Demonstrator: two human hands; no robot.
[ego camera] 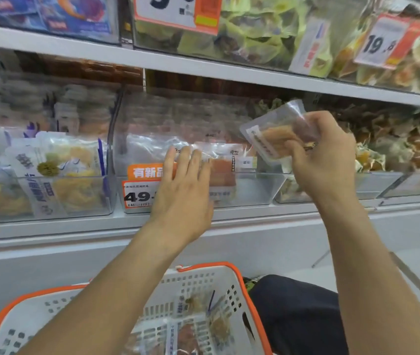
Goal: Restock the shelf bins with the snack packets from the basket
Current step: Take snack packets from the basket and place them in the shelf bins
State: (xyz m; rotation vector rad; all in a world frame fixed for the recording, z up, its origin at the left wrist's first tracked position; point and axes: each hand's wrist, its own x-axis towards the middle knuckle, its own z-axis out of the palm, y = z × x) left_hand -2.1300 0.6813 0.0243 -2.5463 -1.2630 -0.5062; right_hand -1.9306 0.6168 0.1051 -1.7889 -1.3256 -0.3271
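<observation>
My right hand grips a clear snack packet with orange-brown pieces inside, held tilted above the right end of the middle clear bin. My left hand is flat, fingers together, pressing on packets that lie in that bin; it holds nothing. Below, a white basket with an orange rim sits by my knees and holds several more packets.
The left bin holds packets with yellow contents. The right bin holds green and orange wrapped snacks. Orange price tags hang on the middle bin's front. The upper shelf overhangs the bins. My dark-trousered knee is right of the basket.
</observation>
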